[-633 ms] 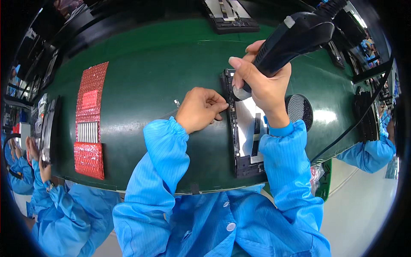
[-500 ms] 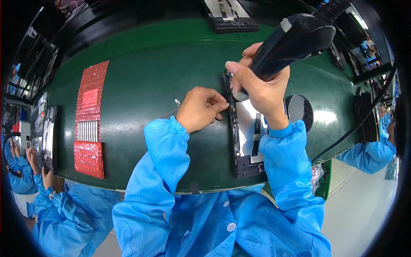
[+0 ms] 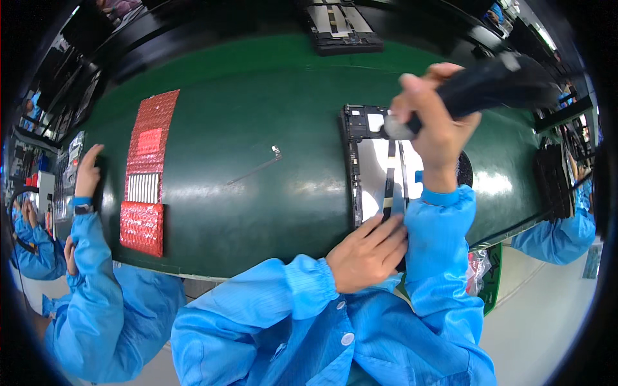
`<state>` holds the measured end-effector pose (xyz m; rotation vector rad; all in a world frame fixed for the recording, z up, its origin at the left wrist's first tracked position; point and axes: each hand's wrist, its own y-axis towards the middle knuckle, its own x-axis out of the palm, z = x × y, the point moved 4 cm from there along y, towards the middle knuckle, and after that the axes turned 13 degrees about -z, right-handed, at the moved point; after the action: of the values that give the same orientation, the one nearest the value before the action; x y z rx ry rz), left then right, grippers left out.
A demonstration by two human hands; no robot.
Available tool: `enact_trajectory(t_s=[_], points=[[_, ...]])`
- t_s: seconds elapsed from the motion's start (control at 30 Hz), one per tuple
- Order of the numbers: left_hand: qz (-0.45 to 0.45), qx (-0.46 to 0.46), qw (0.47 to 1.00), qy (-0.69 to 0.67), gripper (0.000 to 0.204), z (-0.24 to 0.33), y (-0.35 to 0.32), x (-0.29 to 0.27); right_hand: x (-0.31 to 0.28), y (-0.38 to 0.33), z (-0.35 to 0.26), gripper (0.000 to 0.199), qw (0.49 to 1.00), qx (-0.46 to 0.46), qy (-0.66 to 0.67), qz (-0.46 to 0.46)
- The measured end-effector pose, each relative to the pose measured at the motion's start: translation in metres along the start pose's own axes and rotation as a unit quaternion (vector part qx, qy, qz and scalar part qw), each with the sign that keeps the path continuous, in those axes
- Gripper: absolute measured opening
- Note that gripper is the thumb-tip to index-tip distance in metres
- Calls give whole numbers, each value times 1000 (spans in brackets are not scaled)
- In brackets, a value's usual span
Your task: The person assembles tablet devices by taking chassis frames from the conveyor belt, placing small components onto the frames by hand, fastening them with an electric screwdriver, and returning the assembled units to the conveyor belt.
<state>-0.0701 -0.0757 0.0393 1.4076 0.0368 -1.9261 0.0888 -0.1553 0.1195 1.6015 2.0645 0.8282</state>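
Observation:
My right hand [image 3: 441, 122] is closed around a black handheld tool with a pale round tip [image 3: 499, 87], blurred by motion, over the top end of an opened flat device. This device [image 3: 371, 161] has a black frame, silvery panels and dark ribbon strips, and lies lengthwise on the green table. My left hand [image 3: 370, 254] rests across its near end, fingers stretched out and nothing held; the hand hides that end. Left of the device, a thin flex cable [image 3: 257, 168] with a small white-marked connector lies on the tabletop.
Red bubble wrap [image 3: 141, 228] holding several pale strips lies at the left. Another opened device [image 3: 344, 29] sits at the far edge. Behind my right wrist is a round dark container [image 3: 465, 170]. A co-worker's arm [image 3: 96, 244] reaches in at the left.
My left hand has moved from the device's left edge to its near end, its fingers now spread. My right hand has swung the black tool rightward, uncovering the device's top left corner.

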Motion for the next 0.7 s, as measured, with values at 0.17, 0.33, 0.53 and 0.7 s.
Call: enact_trajectory(t_s=[0.17, 0.33, 0.53, 0.7], points=[[-15, -75, 995, 60, 51, -8, -2, 12, -41, -11, -26, 29, 997, -16, 10, 80], [27, -165, 981, 103, 49, -33, -12, -9, -64, -30, -32, 28, 994, 7, 15, 106], [33, -212, 959, 183, 49, -75, -11, -35, -75, -48, -26, 28, 995, 23, -6, 94], [18, -271, 933, 235, 37, -136, -11, -72, -78, -55, -15, 30, 995, 35, 8, 88]])
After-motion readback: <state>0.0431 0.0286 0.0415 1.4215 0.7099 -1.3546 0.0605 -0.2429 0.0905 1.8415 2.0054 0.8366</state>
